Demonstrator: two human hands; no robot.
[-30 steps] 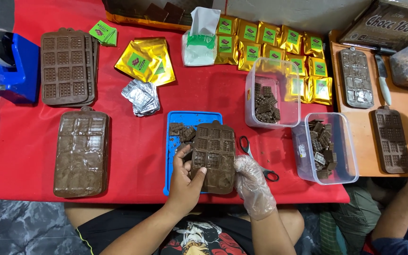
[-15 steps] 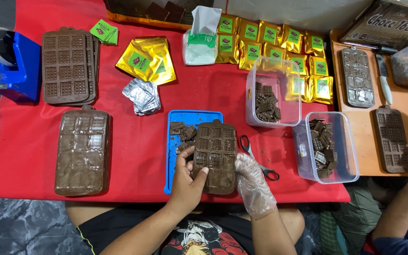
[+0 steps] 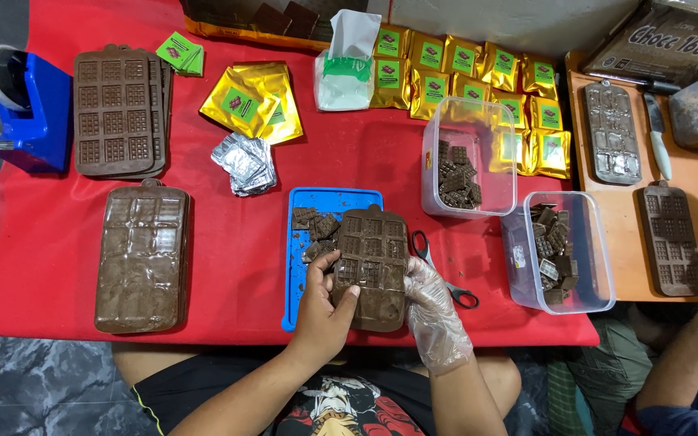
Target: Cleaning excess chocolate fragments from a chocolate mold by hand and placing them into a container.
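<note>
Both hands are gripping the brown chocolate mould [image 3: 372, 266] over the blue tray [image 3: 334, 199]. The mould's long axis is running 12 to 6. Left hand [image 3: 325, 311], bare, is curling onto its lower left edge from 7 o'clock; gloved right hand [image 3: 436, 311] is clasping the lower right edge from 5. Loose chocolate pieces [image 3: 314, 230] are lying on the tray at 10 o'clock of the mould, nearer the left hand.

Gold pouches [image 3: 478, 81] at the back; scissors [image 3: 442, 270] on the red cloth [image 3: 228, 234]; blue tape dispenser [image 3: 30, 109] far left.
</note>
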